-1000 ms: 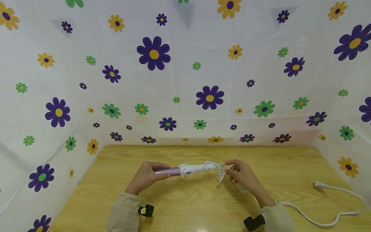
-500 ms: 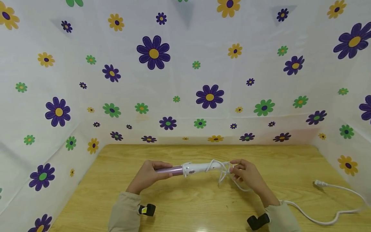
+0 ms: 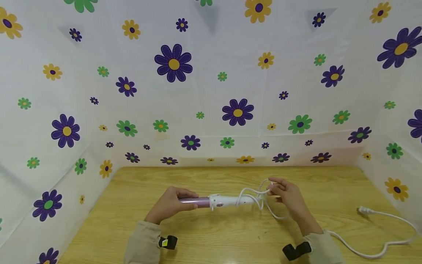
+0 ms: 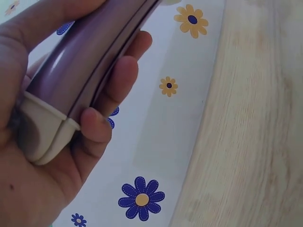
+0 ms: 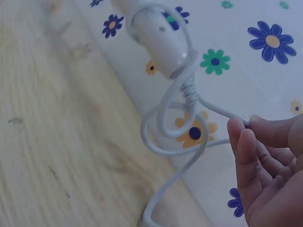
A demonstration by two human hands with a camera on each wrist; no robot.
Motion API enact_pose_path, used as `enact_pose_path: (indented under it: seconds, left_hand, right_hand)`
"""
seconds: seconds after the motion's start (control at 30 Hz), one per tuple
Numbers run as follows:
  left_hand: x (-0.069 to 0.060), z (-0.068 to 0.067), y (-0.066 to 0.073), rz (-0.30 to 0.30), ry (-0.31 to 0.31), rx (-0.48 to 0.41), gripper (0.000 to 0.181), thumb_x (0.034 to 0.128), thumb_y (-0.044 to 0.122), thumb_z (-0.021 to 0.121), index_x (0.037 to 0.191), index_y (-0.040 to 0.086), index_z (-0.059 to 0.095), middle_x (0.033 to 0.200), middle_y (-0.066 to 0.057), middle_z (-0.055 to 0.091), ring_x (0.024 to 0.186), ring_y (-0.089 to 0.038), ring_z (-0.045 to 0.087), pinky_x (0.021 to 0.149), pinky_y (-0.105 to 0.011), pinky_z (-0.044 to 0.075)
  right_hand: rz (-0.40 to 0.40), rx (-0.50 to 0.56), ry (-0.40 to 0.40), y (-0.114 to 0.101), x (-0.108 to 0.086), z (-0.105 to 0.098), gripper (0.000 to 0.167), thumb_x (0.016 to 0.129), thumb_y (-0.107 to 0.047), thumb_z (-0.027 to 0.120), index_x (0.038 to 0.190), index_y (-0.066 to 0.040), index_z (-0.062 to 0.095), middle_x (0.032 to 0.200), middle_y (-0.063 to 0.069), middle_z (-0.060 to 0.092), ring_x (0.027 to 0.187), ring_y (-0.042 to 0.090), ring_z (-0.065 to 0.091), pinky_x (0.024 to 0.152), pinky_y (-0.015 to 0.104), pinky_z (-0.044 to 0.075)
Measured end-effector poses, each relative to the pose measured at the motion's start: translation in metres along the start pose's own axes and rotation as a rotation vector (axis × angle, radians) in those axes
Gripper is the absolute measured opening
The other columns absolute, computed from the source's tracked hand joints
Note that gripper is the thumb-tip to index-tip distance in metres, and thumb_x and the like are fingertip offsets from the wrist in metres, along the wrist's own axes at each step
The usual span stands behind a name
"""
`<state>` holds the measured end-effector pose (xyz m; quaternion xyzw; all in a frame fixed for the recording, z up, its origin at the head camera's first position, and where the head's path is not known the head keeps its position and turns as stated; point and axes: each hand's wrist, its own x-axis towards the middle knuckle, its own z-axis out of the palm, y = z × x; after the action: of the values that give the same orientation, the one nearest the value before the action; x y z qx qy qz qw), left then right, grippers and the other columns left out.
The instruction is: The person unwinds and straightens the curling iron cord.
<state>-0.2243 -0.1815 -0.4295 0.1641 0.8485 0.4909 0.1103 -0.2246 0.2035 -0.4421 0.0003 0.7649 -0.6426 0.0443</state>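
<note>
A curling iron with a purple barrel (image 3: 201,202) and a white handle (image 3: 230,200) is held level above the table. My left hand (image 3: 169,203) grips the barrel end; in the left wrist view the fingers curl round the purple barrel (image 4: 90,52), its pale tip (image 4: 45,127) against the palm. Loops of white cord (image 3: 252,190) wind about the handle's end. My right hand (image 3: 290,198) pinches the cord between thumb and fingertips, apart from the handle. In the right wrist view the looped cord (image 5: 163,151) hangs below the handle end (image 5: 161,42).
The cord runs past the right forearm across the wooden table (image 3: 211,234) to a white plug (image 3: 364,210) at the right. Flower-patterned white sheeting (image 3: 211,91) stands behind and at both sides. Black wrist mounts (image 3: 296,251) sit at the cuffs.
My right hand has moved slightly right, drawing the cord away from the handle, and the loops have widened. The curling iron has shifted a little right and towards me in my left hand's grip.
</note>
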Motion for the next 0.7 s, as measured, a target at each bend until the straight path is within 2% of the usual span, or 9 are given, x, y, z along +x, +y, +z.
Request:
enact_pose_path:
  seconds: [0.2, 0.33, 0.43, 0.6, 0.7]
  left_hand:
    - [-0.006, -0.001, -0.001, -0.040, 0.048, -0.002, 0.038, 0.0750, 0.034, 0.082, 0.106, 0.013, 0.075, 0.111, -0.011, 0.071, 0.090, -0.019, 0.065, 0.076, -0.032, 0.053]
    - [-0.008, -0.001, -0.001, -0.058, 0.067, -0.001, 0.037, 0.0748, 0.033, 0.082, 0.105, 0.013, 0.075, 0.111, -0.012, 0.071, 0.090, -0.019, 0.065, 0.076, -0.031, 0.053]
    - [-0.008, 0.000, -0.002, -0.063, 0.082, 0.002, 0.036, 0.0750, 0.032, 0.082, 0.105, 0.014, 0.075, 0.111, -0.012, 0.071, 0.089, -0.018, 0.065, 0.075, -0.031, 0.053]
    - [-0.005, 0.000, -0.002, -0.065, 0.135, 0.009, 0.032, 0.0753, 0.030, 0.082, 0.103, 0.014, 0.076, 0.108, -0.010, 0.072, 0.086, -0.018, 0.064, 0.073, -0.030, 0.053]
    - [-0.004, -0.002, -0.002, -0.085, 0.173, 0.002, 0.030, 0.0750, 0.028, 0.082, 0.102, 0.015, 0.076, 0.107, -0.009, 0.072, 0.085, -0.019, 0.064, 0.072, -0.030, 0.052]
  right_hand:
    - [0.011, 0.081, -0.002, -0.012, -0.011, -0.006, 0.048, 0.102, -0.016, 0.048, 0.143, 0.005, 0.038, 0.088, -0.018, 0.066, 0.083, 0.000, 0.064, 0.076, 0.020, 0.054]
    - [0.028, 0.127, -0.041, -0.014, -0.021, -0.016, 0.036, 0.100, -0.025, 0.053, 0.135, -0.016, 0.053, 0.093, -0.012, 0.066, 0.084, 0.001, 0.064, 0.075, 0.018, 0.053]
    - [0.046, 0.130, -0.075, -0.013, -0.028, -0.023, 0.031, 0.100, -0.025, 0.053, 0.130, -0.020, 0.056, 0.094, -0.011, 0.065, 0.084, 0.002, 0.063, 0.073, 0.018, 0.052]
    - [0.057, 0.029, -0.139, -0.009, -0.032, -0.032, 0.050, 0.101, -0.022, 0.050, 0.141, 0.007, 0.041, 0.091, -0.011, 0.066, 0.084, 0.003, 0.064, 0.073, 0.022, 0.052]
    - [0.056, -0.016, -0.197, -0.003, -0.031, -0.036, 0.053, 0.101, -0.019, 0.050, 0.141, 0.013, 0.036, 0.091, -0.010, 0.068, 0.084, 0.006, 0.066, 0.072, 0.024, 0.053]
